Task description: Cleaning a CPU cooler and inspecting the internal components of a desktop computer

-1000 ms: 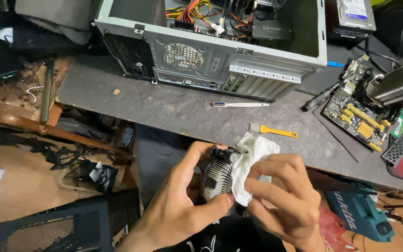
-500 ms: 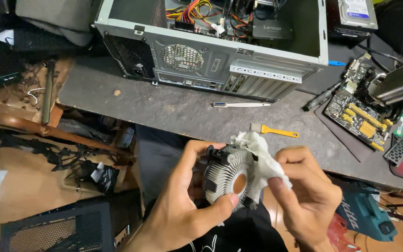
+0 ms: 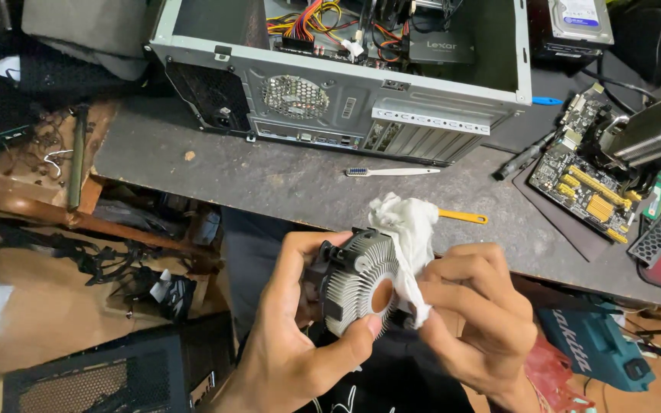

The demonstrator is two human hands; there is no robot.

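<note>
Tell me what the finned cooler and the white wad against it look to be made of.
The finned cooler, held in the left hand, looks like bare aluminium: dull silver radial fins, with a coppery orange disc at the centre, probably a copper core. The white wad, pinched by the right hand, looks like soft tissue or thin cloth: crumpled, matte folds.

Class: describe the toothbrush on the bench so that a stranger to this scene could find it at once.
Start at the open computer case on the grey bench. Just in front of its rear panel lies the toothbrush, flat. It is white with blue bristles, unlike the yellow-handled tool nearer the hands.
</note>
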